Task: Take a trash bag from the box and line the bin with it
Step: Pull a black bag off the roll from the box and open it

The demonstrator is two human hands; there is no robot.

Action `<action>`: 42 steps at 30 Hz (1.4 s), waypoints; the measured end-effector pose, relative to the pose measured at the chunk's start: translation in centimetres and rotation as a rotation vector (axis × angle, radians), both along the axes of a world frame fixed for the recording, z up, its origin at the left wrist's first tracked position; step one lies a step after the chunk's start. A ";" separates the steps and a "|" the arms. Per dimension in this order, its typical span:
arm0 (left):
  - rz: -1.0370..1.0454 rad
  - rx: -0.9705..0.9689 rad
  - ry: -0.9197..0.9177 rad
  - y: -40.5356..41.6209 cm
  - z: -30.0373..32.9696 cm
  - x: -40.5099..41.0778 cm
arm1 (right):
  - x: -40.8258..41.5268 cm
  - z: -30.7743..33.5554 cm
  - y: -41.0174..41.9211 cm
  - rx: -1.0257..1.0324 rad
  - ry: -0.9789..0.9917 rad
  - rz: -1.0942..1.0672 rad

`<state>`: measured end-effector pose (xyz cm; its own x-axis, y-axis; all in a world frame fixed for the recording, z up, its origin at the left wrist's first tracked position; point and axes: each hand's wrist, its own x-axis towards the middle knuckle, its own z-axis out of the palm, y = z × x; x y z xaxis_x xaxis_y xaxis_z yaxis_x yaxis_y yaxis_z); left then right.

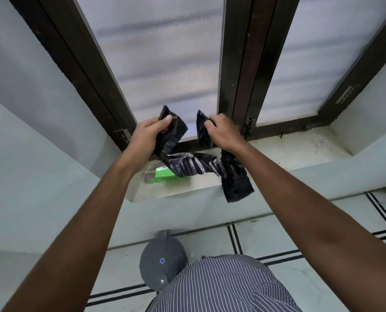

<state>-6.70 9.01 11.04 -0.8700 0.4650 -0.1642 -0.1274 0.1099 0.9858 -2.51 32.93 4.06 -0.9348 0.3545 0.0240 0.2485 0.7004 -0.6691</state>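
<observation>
Up at the windowsill, we hold a black, crinkled plastic trash bag [188, 164] stretched between our two hands. Our left hand [150, 137] is curled closed around one end of it, thumb pressed over the bunched plastic, and a short tip of bag sticks up above the fingers. Our right hand [221, 130] is likewise closed, pinching the other part of the bag between thumb and fingers, with a small peak of plastic poking up above the grip. Between the two hands the bag sags in a twisted, still mostly folded band, and its loose end hangs down past the front edge of the pale stone windowsill [300, 154], below our right wrist.

Just under the sagging band, a bright green cardboard box [164, 175] lies on the sill, partly hidden by the bag; we cannot tell whether bag and box touch.

Behind our hands stands a dark brown framed window with frosted panes [165, 64].

Down on the white tiled floor with black lines [266, 235], a round grey plastic bin with a domed lid [160, 260] sits near the wall, well below the bag and just beside our striped shirt [221, 287]. Its lid is on.
</observation>
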 end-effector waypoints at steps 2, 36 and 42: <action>0.038 0.018 -0.039 0.6 -0.3 -0.8 | -0.4 -0.3 0.3 0.121 -0.044 0.000; 0.188 0.396 -0.075 -3.1 2.6 -3.9 | 5.0 0.0 -14.5 -1.337 -0.119 -0.273; 0.173 0.390 -0.141 -6.2 3.5 -3.3 | 5.2 0.6 -15.6 -0.304 0.297 -0.171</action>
